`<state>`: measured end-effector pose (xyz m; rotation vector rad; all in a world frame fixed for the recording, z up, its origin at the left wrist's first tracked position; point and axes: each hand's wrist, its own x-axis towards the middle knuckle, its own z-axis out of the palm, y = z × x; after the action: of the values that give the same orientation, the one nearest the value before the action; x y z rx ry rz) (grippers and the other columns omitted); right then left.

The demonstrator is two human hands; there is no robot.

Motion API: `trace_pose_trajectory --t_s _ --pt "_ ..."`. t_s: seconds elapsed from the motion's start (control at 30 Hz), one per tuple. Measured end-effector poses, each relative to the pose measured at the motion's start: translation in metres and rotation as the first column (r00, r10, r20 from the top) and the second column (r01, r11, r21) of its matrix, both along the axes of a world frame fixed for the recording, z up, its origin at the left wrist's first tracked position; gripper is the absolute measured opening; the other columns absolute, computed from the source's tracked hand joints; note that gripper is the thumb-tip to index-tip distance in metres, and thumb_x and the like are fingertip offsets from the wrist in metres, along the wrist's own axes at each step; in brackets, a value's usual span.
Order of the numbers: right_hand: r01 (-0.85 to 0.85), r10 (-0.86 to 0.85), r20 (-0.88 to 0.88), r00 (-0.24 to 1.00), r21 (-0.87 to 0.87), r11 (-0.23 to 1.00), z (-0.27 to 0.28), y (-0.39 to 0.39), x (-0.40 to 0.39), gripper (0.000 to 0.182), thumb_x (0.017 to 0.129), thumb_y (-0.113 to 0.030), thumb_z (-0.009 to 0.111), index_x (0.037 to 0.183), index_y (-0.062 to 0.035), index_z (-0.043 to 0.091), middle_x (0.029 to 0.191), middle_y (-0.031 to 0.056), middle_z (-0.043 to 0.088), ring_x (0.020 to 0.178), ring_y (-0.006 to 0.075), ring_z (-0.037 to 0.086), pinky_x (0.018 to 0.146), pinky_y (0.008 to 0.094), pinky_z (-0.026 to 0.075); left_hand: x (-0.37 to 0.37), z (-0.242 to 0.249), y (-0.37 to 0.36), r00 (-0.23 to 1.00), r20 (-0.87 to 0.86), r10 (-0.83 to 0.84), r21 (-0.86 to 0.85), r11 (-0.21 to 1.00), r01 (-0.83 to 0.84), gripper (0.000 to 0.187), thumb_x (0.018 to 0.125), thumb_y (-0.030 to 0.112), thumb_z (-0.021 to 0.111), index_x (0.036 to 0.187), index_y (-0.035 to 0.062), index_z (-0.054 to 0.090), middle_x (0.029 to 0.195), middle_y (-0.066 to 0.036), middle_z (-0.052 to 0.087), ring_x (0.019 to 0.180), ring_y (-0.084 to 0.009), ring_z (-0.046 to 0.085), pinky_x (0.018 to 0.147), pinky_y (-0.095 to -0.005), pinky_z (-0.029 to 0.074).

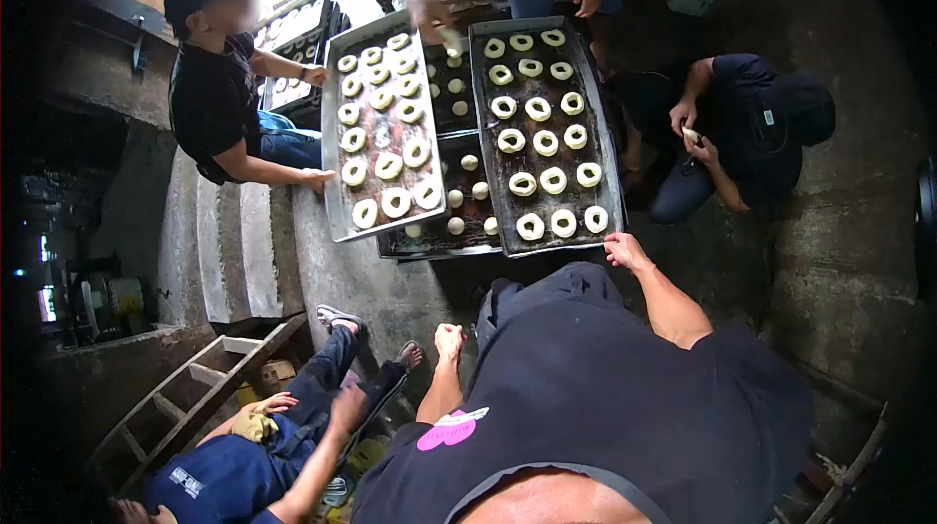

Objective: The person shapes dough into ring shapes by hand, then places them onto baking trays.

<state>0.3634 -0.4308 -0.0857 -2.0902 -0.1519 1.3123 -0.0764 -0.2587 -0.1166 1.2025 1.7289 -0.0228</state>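
My right hand (626, 251) is closed on the near right corner of a long dark baking tray (500, 161), with the fingertips at its rim. Rows of pale dough rings (546, 142) lie spaced out on that tray. My left hand (449, 342) is curled into a loose fist in front of my body, apart from the trays; nothing shows in it. To the left, a person in black (210, 95) holds a second tray (335, 194), tilted and also covered with dough rings. Under both sits another tray (410, 249) bearing round dough balls (456, 225), partly hidden.
Across from me, a person's hand (429, 15) is over the trays. A crouching person at right (752, 124) handles a small pale piece. Another person (244, 456) sits lower left near a wooden ladder-like frame (185, 397). Concrete steps (229, 251) stand left; more loaded trays (293, 46) lie behind.
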Motion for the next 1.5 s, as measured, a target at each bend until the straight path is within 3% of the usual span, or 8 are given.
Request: trace_pose_trajectory --t_s 0.37,0.5,0.7,0.77,0.9,1.1,1.3,1.5 --pt "-0.479 0.507 0.42 0.753 -0.179 0.859 -0.09 -0.036 0.053 0.027 0.072 -0.017 0.06 0.094 -0.0023 0.063 0.077 0.0148 0.066 0.072 0.0245 0.065 0.065 0.0354 0.052 0.082 0.024 -0.01 0.976 0.208 0.061 0.136 0.987 -0.091 0.015 0.082 0.016 0.055 0.084 0.0026 0.061 0.064 -0.006 0.062 0.06 -0.0118 0.059 0.059 -0.027 0.047" --pt "-0.684 0.685 0.054 0.726 -0.034 0.728 -0.072 0.054 0.044 0.026 0.074 -0.015 0.057 0.098 -0.0082 0.064 0.082 0.02 0.064 0.08 0.0315 0.062 0.067 0.0377 0.048 0.067 0.044 -0.012 0.983 0.105 0.149 0.154 0.974 -0.164 0.014 0.08 0.017 0.055 0.082 0.0047 0.063 0.064 -0.005 0.063 0.061 -0.012 0.06 0.062 -0.0274 0.048" --pt "-0.972 0.447 0.875 0.185 0.231 -0.05 0.164 0.264 -0.058 0.047 0.077 -0.009 0.056 0.122 -0.0115 0.047 0.1 0.0179 0.059 0.084 0.0293 0.059 0.069 0.0392 0.049 0.026 0.02 -0.031 0.991 -0.097 0.093 0.194 0.978 -0.072 0.018 0.077 0.022 0.058 0.085 0.0061 0.064 0.067 -0.005 0.063 0.06 -0.0128 0.06 0.056 -0.0278 0.048" --pt "-0.929 0.1 0.925 0.366 0.37 -0.02 0.192 0.323 -0.061 0.04 0.076 -0.01 0.057 0.116 -0.0087 0.053 0.096 0.0184 0.061 0.082 0.0323 0.06 0.073 0.0417 0.05 0.017 0.016 -0.035 0.983 -0.054 0.176 0.159 0.973 -0.166 0.017 0.075 0.022 0.06 0.084 0.0079 0.065 0.074 -0.009 0.066 0.072 -0.02 0.064 0.069 -0.0325 0.05" --pt "-0.832 0.437 0.881 0.181 -0.099 0.545 0.251 0.39 -0.028 0.027 0.079 -0.021 0.061 0.098 -0.0023 0.061 0.072 0.0153 0.063 0.061 0.032 0.06 0.058 0.0398 0.051 -0.006 0.023 -0.041 0.963 0.056 0.263 0.111 0.957 -0.268 0.016 0.077 0.019 0.06 0.087 0.0065 0.063 0.069 -0.006 0.065 0.063 -0.015 0.062 0.064 -0.0303 0.05" --pt "-0.735 0.444 0.589 0.676 0.488 0.471 0.151 0.347 -0.018 0.026 0.08 -0.017 0.058 0.102 -0.0034 0.062 0.075 0.0039 0.062 0.063 0.013 0.058 0.057 0.0301 0.048 -0.048 0.009 -0.04 0.933 0.093 0.349 0.063 0.933 -0.355 0.013 0.081 0.016 0.058 0.076 0.0041 0.062 0.066 -0.004 0.062 0.057 -0.0134 0.059 0.053 -0.0299 0.047" --pt "-0.66 0.662 0.13 0.738 -0.063 0.749 0.009 0.142 -0.04 0.031 0.075 -0.017 0.062 0.102 -0.0012 0.062 0.072 0.0048 0.061 0.066 0.0112 0.058 0.06 0.0263 0.047 -0.043 -0.001 0.01 0.993 0.109 0.051 0.043 0.997 -0.056 0.028 0.082 0.026 0.056 0.066 0.0032 0.061 0.06 -0.006 0.061 0.054 -0.0135 0.056 0.055 -0.0297 0.045" --pt "-0.42 0.437 0.567 0.698 -0.17 0.891 -0.036 0.087 0.04 0.025 0.077 -0.018 0.059 0.095 -0.0017 0.059 0.073 0.0102 0.058 0.066 0.0171 0.057 0.061 0.0298 0.046 0.078 -0.025 0.012 0.922 0.123 -0.366 -0.115 0.918 0.38 0.032 0.079 0.036 0.06 0.082 0.0045 0.066 0.076 -0.01 0.065 0.072 -0.0198 0.062 0.068 -0.0326 0.049"
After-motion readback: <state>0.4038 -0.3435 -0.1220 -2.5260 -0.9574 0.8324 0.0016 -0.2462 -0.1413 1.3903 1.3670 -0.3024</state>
